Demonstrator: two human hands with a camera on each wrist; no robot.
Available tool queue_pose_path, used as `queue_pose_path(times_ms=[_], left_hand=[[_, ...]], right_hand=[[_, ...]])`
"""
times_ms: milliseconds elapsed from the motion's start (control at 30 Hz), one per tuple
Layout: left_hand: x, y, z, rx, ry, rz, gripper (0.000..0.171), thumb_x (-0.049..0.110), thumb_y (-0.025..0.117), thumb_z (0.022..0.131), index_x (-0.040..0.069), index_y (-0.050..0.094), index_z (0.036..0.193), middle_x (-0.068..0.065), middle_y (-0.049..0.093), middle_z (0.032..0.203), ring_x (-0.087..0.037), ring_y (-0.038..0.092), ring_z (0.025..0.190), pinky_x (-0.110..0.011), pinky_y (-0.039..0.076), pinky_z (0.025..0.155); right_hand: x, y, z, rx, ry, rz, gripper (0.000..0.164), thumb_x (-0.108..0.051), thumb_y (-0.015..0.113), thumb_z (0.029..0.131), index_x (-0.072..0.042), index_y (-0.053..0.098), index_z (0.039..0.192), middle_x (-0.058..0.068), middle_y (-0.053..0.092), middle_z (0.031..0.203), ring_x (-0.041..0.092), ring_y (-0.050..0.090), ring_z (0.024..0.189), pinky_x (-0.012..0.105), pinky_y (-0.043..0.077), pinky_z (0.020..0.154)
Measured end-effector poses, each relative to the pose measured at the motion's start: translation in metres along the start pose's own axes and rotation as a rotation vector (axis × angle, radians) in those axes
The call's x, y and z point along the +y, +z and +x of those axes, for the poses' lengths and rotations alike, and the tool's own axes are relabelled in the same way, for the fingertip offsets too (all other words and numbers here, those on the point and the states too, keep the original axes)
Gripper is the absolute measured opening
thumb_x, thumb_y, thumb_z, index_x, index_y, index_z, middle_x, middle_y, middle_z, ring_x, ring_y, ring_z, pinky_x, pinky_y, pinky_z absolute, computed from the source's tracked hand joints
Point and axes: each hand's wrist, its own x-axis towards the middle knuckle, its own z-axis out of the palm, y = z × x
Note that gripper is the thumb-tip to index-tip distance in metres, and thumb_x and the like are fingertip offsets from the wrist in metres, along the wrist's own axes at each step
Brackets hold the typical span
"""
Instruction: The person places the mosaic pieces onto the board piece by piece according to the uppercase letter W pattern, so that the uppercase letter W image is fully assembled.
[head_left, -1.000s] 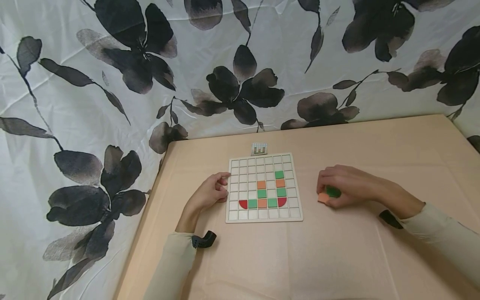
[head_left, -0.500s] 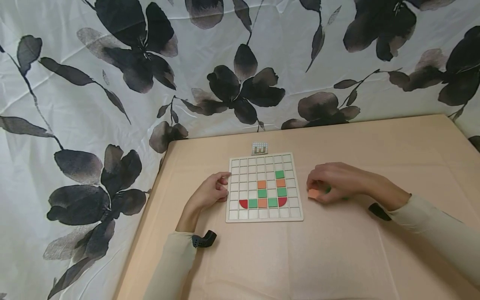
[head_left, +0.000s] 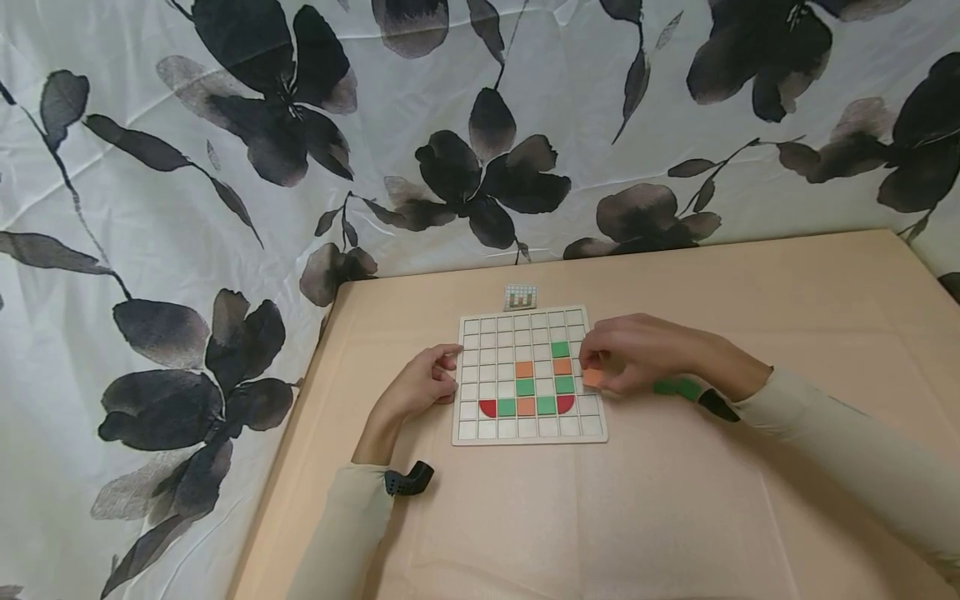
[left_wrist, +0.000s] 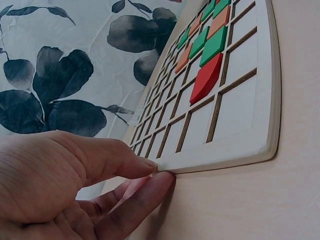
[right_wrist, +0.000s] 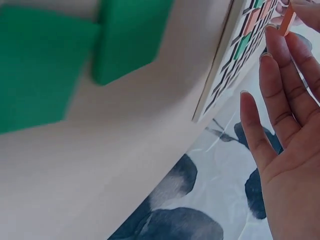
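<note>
A pale wooden grid board [head_left: 486, 429] lies flat on the table, with green, orange and red tiles set in some cells. At its left edge my left hand [head_left: 416, 385] holds the rim, thumb and a fingertip together there in the left wrist view. The red tile [left_wrist: 206, 80] nearest that corner has one rounded side. My right hand [head_left: 637, 354] is at the board's right edge and pinches an orange tile [head_left: 592, 378] between thumb and fingers. In the right wrist view that orange tile [right_wrist: 287, 21] stands on edge between the fingertips, other fingers spread.
Green tiles [head_left: 677, 387] lie on the table under the right wrist; they show large and blurred in the right wrist view. A small card [head_left: 520, 297] with a printed grid lies behind the board. A floral cloth [head_left: 450, 83] hangs beyond the table [head_left: 675, 517].
My right hand has moved left from the green tiles to the board's right edge, carrying the orange tile. The green tiles have come into view behind it. My left hand has stayed put.
</note>
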Motion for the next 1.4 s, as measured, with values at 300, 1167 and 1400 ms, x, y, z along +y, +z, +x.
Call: queue_pose_path(times_ms=[300,1167,1400], left_hand=[[0.0,0.0,-0.001,-0.016,0.0,-0.007,0.066,-0.013,0.063,0.09,0.009,0.046,0.15,-0.012,0.047,0.117,-0.019,0.054,0.088,-0.028,0.058,0.068],[0.003,-0.001,-0.001,-0.027,-0.011,-0.036,0.066,-0.014,0.062,0.09,0.009,0.047,0.149,-0.012,0.047,0.116,-0.018,0.055,0.086,-0.028,0.058,0.069],[0.002,-0.002,0.0,-0.037,-0.005,-0.034,0.064,-0.014,0.062,0.09,0.008,0.047,0.149,-0.013,0.047,0.117,-0.018,0.054,0.087,-0.029,0.058,0.07]], right_hand=[[-0.008,0.002,0.03,-0.021,-0.022,0.007,0.02,-0.03,0.077,0.082,-0.028,0.071,0.101,-0.01,0.061,0.091,0.012,0.056,0.086,0.027,0.046,0.073],[-0.029,0.012,0.121,-0.074,-0.142,-0.063,0.021,-0.04,0.075,0.086,-0.023,0.069,0.097,-0.005,0.063,0.086,0.008,0.051,0.079,0.026,0.042,0.064],[-0.036,0.018,0.139,-0.09,-0.155,-0.085,0.02,-0.038,0.075,0.087,-0.022,0.068,0.096,-0.004,0.064,0.087,0.008,0.052,0.078,0.025,0.043,0.064]])
